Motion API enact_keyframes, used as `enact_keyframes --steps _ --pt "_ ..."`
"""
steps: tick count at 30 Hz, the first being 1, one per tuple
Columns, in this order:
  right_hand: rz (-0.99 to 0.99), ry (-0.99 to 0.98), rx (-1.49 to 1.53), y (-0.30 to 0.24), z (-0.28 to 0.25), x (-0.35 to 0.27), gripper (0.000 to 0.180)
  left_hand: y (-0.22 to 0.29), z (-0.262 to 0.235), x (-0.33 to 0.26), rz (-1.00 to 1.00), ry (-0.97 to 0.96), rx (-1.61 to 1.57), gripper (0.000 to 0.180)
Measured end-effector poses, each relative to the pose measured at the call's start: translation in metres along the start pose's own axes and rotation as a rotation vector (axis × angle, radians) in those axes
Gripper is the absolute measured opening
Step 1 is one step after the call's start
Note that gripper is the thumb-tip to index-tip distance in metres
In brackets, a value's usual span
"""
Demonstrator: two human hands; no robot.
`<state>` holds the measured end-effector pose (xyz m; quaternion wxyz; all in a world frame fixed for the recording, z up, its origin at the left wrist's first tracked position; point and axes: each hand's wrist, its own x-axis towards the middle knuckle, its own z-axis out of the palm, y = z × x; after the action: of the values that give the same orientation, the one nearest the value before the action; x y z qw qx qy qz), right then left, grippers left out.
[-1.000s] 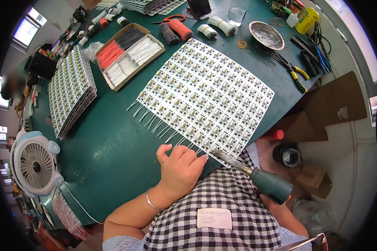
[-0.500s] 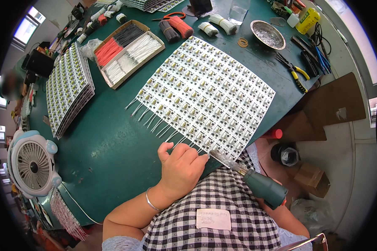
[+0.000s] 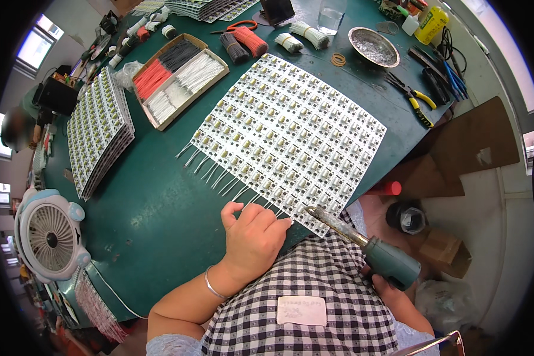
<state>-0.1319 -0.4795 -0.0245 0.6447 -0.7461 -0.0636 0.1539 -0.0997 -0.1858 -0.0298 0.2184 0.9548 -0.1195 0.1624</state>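
Observation:
A large white circuit-board panel (image 3: 291, 136), covered in rows of small components, lies slanted on the green table. Thin white wires (image 3: 216, 178) stick out in a row along its near-left edge. My left hand (image 3: 255, 236) is closed in a pinch at that edge, near the panel's lower corner, on a white wire whose end is mostly hidden by the fingers. My right hand (image 3: 387, 289), partly covered by the handle, grips a green soldering iron (image 3: 391, 261). The iron's long metal tip is over the panel near the lower corner; I cannot tell whether it touches.
A divided cardboard box (image 3: 181, 77) holds black, red and white wires. Further stacked panels (image 3: 101, 127) stand at left, above a fan (image 3: 50, 237). Wire bundles (image 3: 249, 41), a metal bowl (image 3: 374, 47) and yellow-handled pliers (image 3: 410, 98) lie along the far side. Another person (image 3: 21, 124) is at far left.
My right hand has drawn the soldering iron slightly right, and its tip has moved off the panel's edge and up over the board. My left hand has shifted slightly left, still pinched.

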Motion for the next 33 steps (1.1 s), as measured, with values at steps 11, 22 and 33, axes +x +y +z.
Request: enact_keyframes --steps 11,22,33 --pt "-0.003 -0.095 -0.147 0.009 -0.01 0.004 0.018 0.003 0.005 -0.001 0.033 0.022 0.012 0.018" --pt "-0.192 -0.095 -0.18 0.006 -0.002 0.018 0.026 0.004 0.003 0.001 0.045 0.016 0.029 0.019" --pt "-0.294 -0.146 -0.246 0.025 -0.016 0.011 0.032 0.009 0.004 0.004 0.049 0.005 0.036 0.019"
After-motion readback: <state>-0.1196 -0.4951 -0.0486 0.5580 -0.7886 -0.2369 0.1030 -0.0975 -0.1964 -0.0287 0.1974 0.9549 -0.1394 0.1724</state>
